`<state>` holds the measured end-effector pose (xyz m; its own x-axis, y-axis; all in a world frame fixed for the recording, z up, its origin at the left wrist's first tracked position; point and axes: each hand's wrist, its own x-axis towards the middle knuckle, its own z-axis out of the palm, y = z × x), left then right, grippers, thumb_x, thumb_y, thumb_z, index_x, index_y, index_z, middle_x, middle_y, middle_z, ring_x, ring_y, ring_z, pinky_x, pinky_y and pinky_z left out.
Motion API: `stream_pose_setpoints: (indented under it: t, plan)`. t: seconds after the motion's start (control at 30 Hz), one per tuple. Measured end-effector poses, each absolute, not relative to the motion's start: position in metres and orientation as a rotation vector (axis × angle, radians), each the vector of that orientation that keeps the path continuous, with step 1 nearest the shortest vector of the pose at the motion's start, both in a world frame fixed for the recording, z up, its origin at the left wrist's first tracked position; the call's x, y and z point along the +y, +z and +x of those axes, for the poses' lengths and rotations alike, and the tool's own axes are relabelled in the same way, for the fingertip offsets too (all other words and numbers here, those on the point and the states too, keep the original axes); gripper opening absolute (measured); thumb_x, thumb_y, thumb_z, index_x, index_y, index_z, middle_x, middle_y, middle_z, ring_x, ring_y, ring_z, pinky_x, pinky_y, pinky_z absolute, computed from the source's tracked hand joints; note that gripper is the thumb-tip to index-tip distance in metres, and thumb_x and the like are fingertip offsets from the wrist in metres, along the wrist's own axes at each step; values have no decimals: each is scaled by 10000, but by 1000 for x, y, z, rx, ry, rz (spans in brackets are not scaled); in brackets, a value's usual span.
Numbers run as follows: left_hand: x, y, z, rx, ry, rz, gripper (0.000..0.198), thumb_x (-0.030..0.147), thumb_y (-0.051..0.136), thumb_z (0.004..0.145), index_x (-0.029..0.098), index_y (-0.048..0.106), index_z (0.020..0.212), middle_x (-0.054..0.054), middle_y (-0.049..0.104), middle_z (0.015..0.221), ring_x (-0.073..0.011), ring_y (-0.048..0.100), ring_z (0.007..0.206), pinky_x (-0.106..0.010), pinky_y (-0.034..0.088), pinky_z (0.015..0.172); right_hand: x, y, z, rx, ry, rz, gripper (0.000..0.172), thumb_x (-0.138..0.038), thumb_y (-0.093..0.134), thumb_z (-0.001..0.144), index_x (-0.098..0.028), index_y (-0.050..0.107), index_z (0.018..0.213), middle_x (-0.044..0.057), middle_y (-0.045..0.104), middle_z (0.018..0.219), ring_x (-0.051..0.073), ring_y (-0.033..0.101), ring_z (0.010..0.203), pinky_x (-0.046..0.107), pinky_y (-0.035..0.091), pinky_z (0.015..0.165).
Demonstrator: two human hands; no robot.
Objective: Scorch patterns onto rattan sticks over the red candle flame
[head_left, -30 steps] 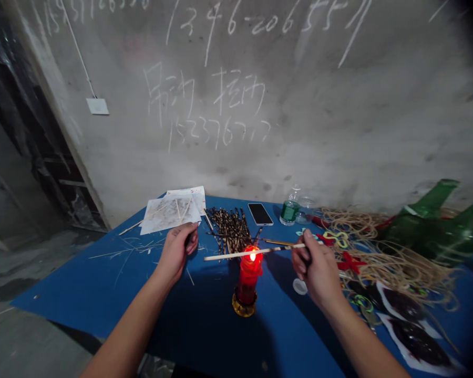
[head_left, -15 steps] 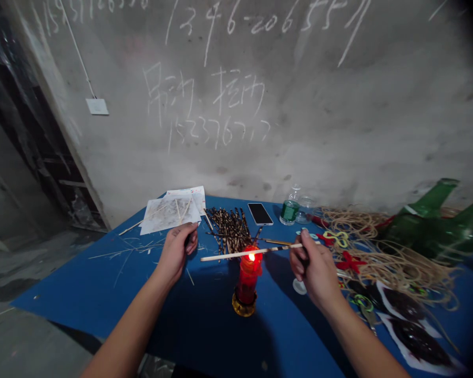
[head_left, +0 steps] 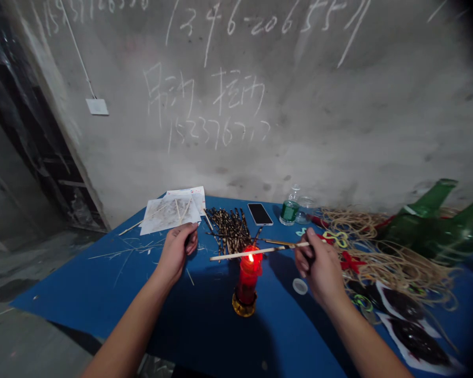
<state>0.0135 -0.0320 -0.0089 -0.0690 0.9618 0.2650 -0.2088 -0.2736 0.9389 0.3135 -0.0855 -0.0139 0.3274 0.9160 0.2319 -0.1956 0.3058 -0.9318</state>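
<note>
A thin pale wooden stick (head_left: 230, 255) lies level across the flame of a lit red candle (head_left: 247, 281), which stands upright on a gold base. My right hand (head_left: 315, 262) pinches the stick near its right end, where a dark scorched patch shows. My left hand (head_left: 180, 247) is closed left of the candle, apart from the stick; whether its curled fingers hold anything is hidden. Behind the candle lies a pile of dark-banded sticks (head_left: 229, 228). A slim brush-like tool (head_left: 276, 242) rests just beyond the held stick.
On the blue table (head_left: 114, 294) are papers (head_left: 169, 214) with pale sticks, a phone (head_left: 260, 214), a small water bottle (head_left: 289, 207) and a round clear lid (head_left: 300, 286). Coiled cord (head_left: 402, 262), green bottles (head_left: 429, 205) and dark lumps on white sheets (head_left: 418, 341) fill the right side.
My right hand has moved slightly to the right, drawing the stick along over the flame. My left hand has stayed in place.
</note>
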Motion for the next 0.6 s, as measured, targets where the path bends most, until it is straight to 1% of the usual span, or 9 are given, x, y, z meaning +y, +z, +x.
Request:
stream_pose_setpoints:
  t: [0.33, 0.6]
  plan:
    - [-32, -10, 13, 915, 1534, 1199, 434, 351, 681, 912, 188, 511, 546, 56, 366, 453, -78, 312, 424, -242, 237, 475, -82, -13, 318, -906, 868, -965, 651, -680, 732, 890, -240, 419, 526, -62, 401, 393, 83, 361, 326, 213, 266, 326]
    - [-33, -10, 14, 929, 1537, 1227, 439, 363, 676, 914, 189, 508, 547, 53, 376, 453, -76, 325, 432, -239, 246, 477, -80, -15, 323, -905, 845, -974, 634, -637, 710, 931, -243, 411, 535, -62, 404, 399, 88, 364, 349, 216, 272, 343]
